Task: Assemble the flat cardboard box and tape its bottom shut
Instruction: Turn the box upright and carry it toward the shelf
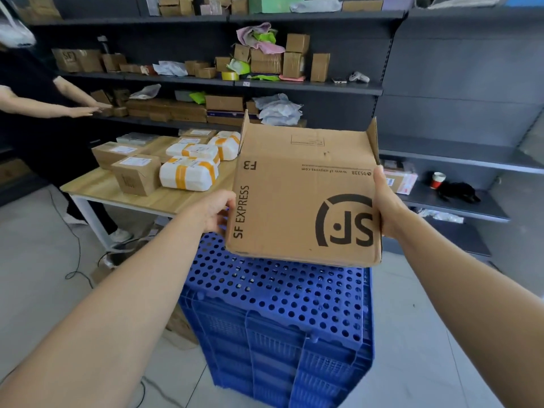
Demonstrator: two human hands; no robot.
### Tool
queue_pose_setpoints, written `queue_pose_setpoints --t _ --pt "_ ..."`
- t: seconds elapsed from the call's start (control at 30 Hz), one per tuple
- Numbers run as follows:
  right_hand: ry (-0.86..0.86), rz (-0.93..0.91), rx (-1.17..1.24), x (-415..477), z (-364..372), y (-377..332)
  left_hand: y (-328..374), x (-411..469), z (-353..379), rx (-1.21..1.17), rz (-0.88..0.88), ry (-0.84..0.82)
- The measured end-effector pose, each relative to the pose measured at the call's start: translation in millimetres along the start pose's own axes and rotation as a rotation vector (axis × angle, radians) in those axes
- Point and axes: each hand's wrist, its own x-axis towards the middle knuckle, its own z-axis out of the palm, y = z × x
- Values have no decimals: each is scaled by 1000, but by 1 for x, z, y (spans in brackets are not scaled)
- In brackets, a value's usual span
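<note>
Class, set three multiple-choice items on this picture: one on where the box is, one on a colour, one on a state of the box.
1. What is directly beneath the cardboard box?
A. the wooden table
B. the blue perforated crate
C. a shelf

2. What colour are the bands on the white parcels?
A. orange
B. green
C. black

3. How do the box's far flaps stand?
A. taped shut
C. torn off
B. open

Key: 1 B, the blue crate lies beneath the box; 2 A, orange strips wrap each parcel; 3 B, the flaps stand up, untaped, while the left hand and right hand hold the sides.
</note>
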Motion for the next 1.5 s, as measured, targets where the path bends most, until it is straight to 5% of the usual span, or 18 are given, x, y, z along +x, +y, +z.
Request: queue_pose_setpoints --t 0.43,0.8,1.03,1.27,1.5 --pt "204 -68 190 -3 26 -12 2 4 0 -289 232 181" --pt "154 19 130 11 19 37 -41 9 -12 -124 161 188" --pt "27 3 275 14 14 18 -21 21 -21 -264 296 243" --pt "-116 29 292 18 26 27 -34 5 -16 -390 226 405" --pt "-94 -68 332 14 39 7 -20 2 -23 -488 321 455"
